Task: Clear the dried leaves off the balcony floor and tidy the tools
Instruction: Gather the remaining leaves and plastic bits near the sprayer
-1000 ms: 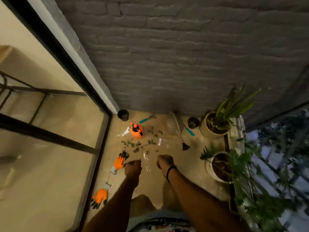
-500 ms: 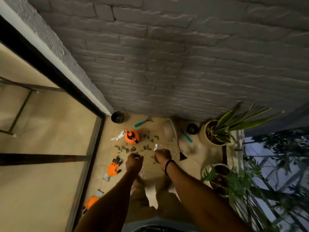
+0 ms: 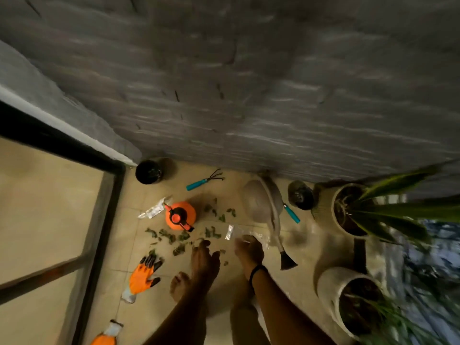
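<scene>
Many small dried green leaves lie scattered on the beige tiled floor, beside a round orange spray bottle. The left hand is stretched toward them, fingers straight and close together. The right hand grips a clear plastic bag with curled fingers.

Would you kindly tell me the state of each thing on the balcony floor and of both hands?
Dried leaves: scattered, uncollected.
Orange sprayer: upright.
Orange glove: lying flat.
Hand rake: lying flat.
Left hand: fingers extended, holding nothing.
Right hand: holds plastic bag.
</scene>
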Tool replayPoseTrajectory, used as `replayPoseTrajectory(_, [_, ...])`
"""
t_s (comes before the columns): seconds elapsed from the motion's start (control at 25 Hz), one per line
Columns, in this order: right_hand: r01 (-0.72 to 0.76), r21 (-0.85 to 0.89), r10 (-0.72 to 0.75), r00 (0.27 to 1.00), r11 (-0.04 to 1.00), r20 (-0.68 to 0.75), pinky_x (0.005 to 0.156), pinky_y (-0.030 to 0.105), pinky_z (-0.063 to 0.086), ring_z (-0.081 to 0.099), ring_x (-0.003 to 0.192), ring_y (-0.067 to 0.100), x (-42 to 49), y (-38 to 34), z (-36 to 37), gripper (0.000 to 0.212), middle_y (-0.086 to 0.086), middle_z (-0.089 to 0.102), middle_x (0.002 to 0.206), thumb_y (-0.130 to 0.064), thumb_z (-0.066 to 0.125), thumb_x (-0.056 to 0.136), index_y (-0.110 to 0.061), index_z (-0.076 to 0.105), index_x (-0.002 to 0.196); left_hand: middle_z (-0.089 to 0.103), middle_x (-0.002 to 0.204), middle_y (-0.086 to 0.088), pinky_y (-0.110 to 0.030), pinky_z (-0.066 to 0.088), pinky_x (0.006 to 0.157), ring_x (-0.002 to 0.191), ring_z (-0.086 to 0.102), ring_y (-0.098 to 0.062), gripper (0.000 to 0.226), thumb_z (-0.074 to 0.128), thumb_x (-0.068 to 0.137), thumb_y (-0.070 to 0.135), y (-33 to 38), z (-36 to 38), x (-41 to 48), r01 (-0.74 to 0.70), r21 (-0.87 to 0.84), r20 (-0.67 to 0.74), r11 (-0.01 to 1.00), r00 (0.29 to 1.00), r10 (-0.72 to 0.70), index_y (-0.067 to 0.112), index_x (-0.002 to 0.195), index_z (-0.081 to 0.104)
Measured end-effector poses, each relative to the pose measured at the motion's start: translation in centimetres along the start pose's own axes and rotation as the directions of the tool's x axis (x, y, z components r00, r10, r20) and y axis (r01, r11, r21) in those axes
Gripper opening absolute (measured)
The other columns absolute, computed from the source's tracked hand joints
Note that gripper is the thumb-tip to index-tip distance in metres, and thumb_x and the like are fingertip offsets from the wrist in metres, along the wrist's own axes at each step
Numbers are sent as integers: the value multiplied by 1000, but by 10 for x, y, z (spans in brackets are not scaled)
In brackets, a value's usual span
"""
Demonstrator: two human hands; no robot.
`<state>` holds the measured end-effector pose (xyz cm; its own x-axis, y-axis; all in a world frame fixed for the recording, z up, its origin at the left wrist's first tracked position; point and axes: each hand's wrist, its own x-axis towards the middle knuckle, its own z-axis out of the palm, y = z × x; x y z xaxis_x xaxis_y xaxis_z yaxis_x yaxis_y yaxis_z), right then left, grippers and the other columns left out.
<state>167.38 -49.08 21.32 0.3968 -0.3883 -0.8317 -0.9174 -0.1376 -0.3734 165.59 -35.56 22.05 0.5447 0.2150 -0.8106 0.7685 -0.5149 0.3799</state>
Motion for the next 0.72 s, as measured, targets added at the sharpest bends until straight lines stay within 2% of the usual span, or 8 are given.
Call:
replayPoseTrajectory(0.12, [124, -170, -128, 992, 978, -12, 100, 34, 47, 58, 118, 26, 130, 15, 57, 46, 8, 62, 129, -31, 69, 90, -13, 58, 131, 52, 134, -22, -39, 46, 98, 121, 52, -36, 61, 60, 90, 4, -6, 56, 116, -101, 65, -33, 993, 994, 103, 7, 148, 40])
replayPoseTrajectory(0.24, [355, -359, -332, 935, 863, 126, 95, 21, 39, 50, 122, 25, 246, 36, 106, 69, 10, 44, 143, -35, 74, 87, -16, 42, 145, 34, 152, -19, -41, 35, 112, 138, 35, -36, 81, 53, 84, -10, -29, 104, 228, -167, 67, -81, 984, 982, 172, 13, 156, 26])
replayPoseTrajectory(0.36, [469, -461, -426, 882, 753, 201, 114, 30, 26, 26, 143, 32, 341, 79, 163, 90, 10, 20, 158, -38, 74, 85, -20, 22, 156, 25, 159, -20, -50, 21, 122, 148, 22, -39, 76, 54, 88, -7, -67, 140, 320, -255, 83, -170, 964, 949, 265, 12, 157, 26])
replayPoseTrajectory(0.44, [534, -608, -603, 790, 587, 112, 117, 40, 30, 11, 147, 36, 363, 112, 193, 76, 15, 14, 158, -31, 70, 90, -18, 29, 153, 17, 164, -16, -52, 14, 124, 152, 12, -35, 65, 49, 101, 11, -92, 164, 358, -279, 118, -158, 953, 942, 296, 16, 159, 20])
replayPoseTrajectory(0.48, [547, -645, -673, 737, 533, 68, 114, 44, 36, 15, 146, 37, 366, 126, 203, 65, 16, 18, 156, -24, 66, 93, -17, 35, 150, 12, 166, -11, -51, 13, 124, 153, 7, -31, 62, 44, 105, 23, -100, 173, 372, -274, 114, -165, 955, 943, 290, 23, 160, 15])
replayPoseTrajectory(0.56, [601, -672, -789, 614, 433, 41, 107, 43, 42, 32, 137, 34, 367, 153, 211, 56, 16, 34, 147, -12, 69, 89, -14, 48, 141, 17, 161, -8, -51, 29, 117, 147, 16, -30, 60, 40, 105, 39, -102, 183, 386, -313, 156, -198, 937, 920, 340, 38, 158, 13])
replayPoseTrajectory(0.64, [659, -676, -856, 511, 331, 79, 105, 38, 42, 42, 127, 30, 371, 175, 206, 48, 12, 47, 138, -10, 69, 86, -12, 57, 133, 26, 150, -7, -45, 43, 100, 133, 29, -29, 58, 47, 102, 38, -103, 190, 390, -391, 246, -210, 887, 872, 442, 38, 155, 23])
replayPoseTrajectory(0.72, [672, -663, -861, 502, 330, 81, 105, 37, 46, 52, 118, 27, 380, 174, 195, 33, 10, 57, 127, -13, 53, 93, -12, 65, 123, 31, 148, -9, -42, 45, 98, 130, 30, -29, 51, 50, 102, 26, -107, 193, 389, -443, 330, -206, 834, 828, 522, 24, 151, 37])
